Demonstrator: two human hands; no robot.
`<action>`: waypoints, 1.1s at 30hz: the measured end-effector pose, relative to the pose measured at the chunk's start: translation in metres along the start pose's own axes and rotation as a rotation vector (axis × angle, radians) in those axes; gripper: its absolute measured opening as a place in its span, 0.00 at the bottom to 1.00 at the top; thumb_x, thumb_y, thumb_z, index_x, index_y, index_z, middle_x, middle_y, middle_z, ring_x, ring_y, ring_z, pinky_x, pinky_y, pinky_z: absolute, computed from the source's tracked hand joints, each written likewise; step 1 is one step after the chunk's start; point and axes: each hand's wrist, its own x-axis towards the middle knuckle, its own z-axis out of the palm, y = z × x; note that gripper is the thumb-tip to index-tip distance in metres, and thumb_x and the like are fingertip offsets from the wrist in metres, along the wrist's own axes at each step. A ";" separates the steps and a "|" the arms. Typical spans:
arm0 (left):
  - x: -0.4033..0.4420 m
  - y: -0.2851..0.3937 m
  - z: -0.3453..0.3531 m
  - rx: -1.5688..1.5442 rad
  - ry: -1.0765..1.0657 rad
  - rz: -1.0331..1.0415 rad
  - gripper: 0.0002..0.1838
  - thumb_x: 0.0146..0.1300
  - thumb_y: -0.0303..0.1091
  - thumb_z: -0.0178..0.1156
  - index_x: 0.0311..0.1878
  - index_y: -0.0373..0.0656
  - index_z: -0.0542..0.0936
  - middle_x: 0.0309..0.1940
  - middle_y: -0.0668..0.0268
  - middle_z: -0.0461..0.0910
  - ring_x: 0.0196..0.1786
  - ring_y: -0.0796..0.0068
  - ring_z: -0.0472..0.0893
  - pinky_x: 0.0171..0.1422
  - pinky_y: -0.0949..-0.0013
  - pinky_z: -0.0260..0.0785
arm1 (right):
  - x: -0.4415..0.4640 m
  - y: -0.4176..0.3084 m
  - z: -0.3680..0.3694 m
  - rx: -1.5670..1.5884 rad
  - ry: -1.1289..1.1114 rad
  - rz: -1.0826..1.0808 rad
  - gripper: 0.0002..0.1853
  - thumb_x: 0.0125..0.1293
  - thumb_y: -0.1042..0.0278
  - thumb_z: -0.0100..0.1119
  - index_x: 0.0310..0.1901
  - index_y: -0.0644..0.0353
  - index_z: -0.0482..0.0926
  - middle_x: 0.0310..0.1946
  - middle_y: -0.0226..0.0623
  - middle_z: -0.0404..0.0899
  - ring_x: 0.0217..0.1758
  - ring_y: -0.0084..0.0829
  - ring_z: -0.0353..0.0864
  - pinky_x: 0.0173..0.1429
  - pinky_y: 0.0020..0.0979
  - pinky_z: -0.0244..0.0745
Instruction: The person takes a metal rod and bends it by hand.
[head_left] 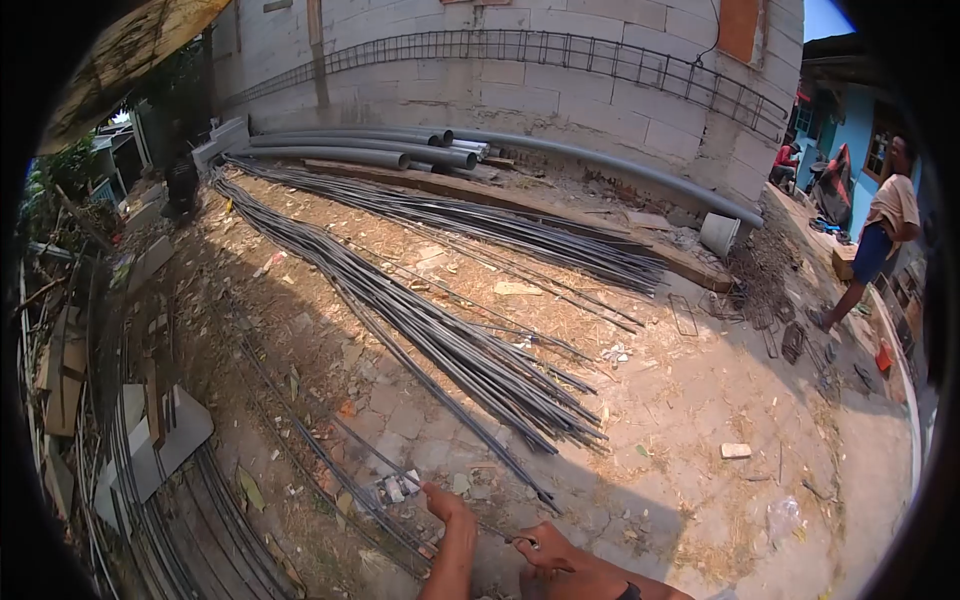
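A thin steel rod (374,451) slants from the ground at the left toward the bottom middle. My left hand (449,508) is closed around it. Lower and to the right, my right hand (548,552) is curled closed on the same rod near its end. Just past my hands lies a loose bundle of steel reinforcing bars (430,325), fanned out on the dirt. Small pale rubble pieces (398,487) sit beside my left hand.
A second bar bundle (480,222) lies along a wooden beam (690,268). Grey pipes (340,155) and a long rebar cage (560,47) are by the block wall. A bucket (719,234) and a standing person (885,225) are at right; more bars (225,510) lie at left.
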 end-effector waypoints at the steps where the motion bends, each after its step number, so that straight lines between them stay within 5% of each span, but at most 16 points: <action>1: 0.017 -0.009 0.004 0.012 0.032 -0.028 0.36 0.68 0.64 0.47 0.50 0.31 0.72 0.40 0.56 0.70 0.35 0.62 0.69 0.39 0.61 0.58 | 0.001 -0.001 -0.004 0.029 -0.006 0.031 0.14 0.60 0.62 0.54 0.37 0.64 0.83 0.25 0.53 0.79 0.26 0.51 0.79 0.37 0.41 0.75; 2: 0.016 -0.004 0.006 0.027 0.071 -0.058 0.32 0.66 0.66 0.48 0.43 0.39 0.73 0.24 0.67 0.65 0.17 0.73 0.62 0.18 0.65 0.51 | 0.000 -0.004 -0.006 0.060 -0.018 0.067 0.14 0.60 0.62 0.54 0.35 0.67 0.82 0.23 0.54 0.78 0.24 0.51 0.78 0.34 0.42 0.74; 6: -0.014 0.016 0.010 0.015 0.052 -0.084 0.30 0.66 0.65 0.49 0.42 0.41 0.73 0.22 0.69 0.61 0.16 0.75 0.60 0.17 0.69 0.49 | 0.002 -0.015 -0.014 0.020 0.096 -0.126 0.13 0.58 0.64 0.54 0.33 0.67 0.81 0.20 0.53 0.76 0.21 0.49 0.77 0.32 0.40 0.73; 8: -0.050 0.040 0.009 0.038 -0.001 -0.118 0.39 0.69 0.63 0.45 0.54 0.26 0.73 0.37 0.54 0.78 0.34 0.63 0.76 0.37 0.60 0.69 | 0.002 -0.011 -0.010 -0.011 0.063 -0.110 0.12 0.57 0.65 0.55 0.31 0.67 0.80 0.21 0.53 0.76 0.21 0.48 0.78 0.32 0.40 0.73; 10: -0.032 0.025 0.004 0.025 0.020 -0.051 0.39 0.69 0.64 0.45 0.49 0.26 0.76 0.31 0.57 0.76 0.29 0.66 0.74 0.34 0.61 0.67 | 0.000 -0.006 -0.004 -0.029 0.067 -0.130 0.11 0.55 0.66 0.55 0.32 0.66 0.81 0.22 0.53 0.77 0.22 0.49 0.78 0.32 0.40 0.73; 14: -0.031 0.023 -0.004 0.131 0.067 -0.033 0.37 0.69 0.62 0.46 0.43 0.27 0.78 0.32 0.56 0.77 0.33 0.64 0.75 0.38 0.59 0.68 | 0.002 -0.021 0.006 -0.052 0.034 -0.095 0.10 0.53 0.68 0.55 0.34 0.64 0.81 0.24 0.52 0.78 0.24 0.50 0.79 0.33 0.41 0.74; 16: -0.014 0.006 -0.009 0.137 0.090 0.012 0.32 0.69 0.63 0.45 0.35 0.37 0.74 0.20 0.66 0.65 0.21 0.72 0.65 0.26 0.63 0.55 | 0.001 -0.016 0.013 -0.109 0.038 -0.139 0.11 0.53 0.68 0.55 0.35 0.63 0.81 0.23 0.52 0.77 0.24 0.50 0.79 0.33 0.42 0.75; 20: -0.010 0.005 -0.012 0.093 0.018 -0.018 0.31 0.69 0.64 0.44 0.34 0.40 0.74 0.14 0.71 0.59 0.15 0.75 0.61 0.20 0.65 0.51 | 0.002 -0.020 0.011 -0.120 0.037 -0.109 0.12 0.52 0.68 0.54 0.36 0.62 0.81 0.20 0.52 0.76 0.24 0.50 0.80 0.33 0.43 0.75; 22: -0.005 0.001 -0.012 0.138 0.041 -0.012 0.33 0.70 0.61 0.45 0.46 0.34 0.77 0.32 0.59 0.73 0.34 0.66 0.72 0.41 0.61 0.61 | 0.002 -0.017 0.011 -0.116 0.025 -0.096 0.12 0.52 0.69 0.54 0.36 0.62 0.81 0.19 0.52 0.75 0.23 0.50 0.80 0.33 0.43 0.75; 24: -0.002 -0.003 -0.012 0.157 0.049 0.001 0.34 0.71 0.60 0.44 0.52 0.32 0.79 0.39 0.54 0.80 0.42 0.63 0.77 0.50 0.60 0.67 | 0.003 -0.017 0.011 -0.121 0.020 -0.087 0.12 0.52 0.69 0.54 0.37 0.62 0.81 0.19 0.52 0.75 0.24 0.51 0.80 0.33 0.43 0.75; 33: -0.033 0.028 -0.018 0.101 0.023 -0.156 0.34 0.70 0.61 0.44 0.52 0.34 0.78 0.30 0.64 0.73 0.30 0.73 0.70 0.35 0.65 0.63 | 0.000 -0.010 0.023 -0.088 0.048 -0.086 0.15 0.53 0.69 0.54 0.40 0.65 0.83 0.27 0.54 0.79 0.29 0.52 0.81 0.37 0.42 0.76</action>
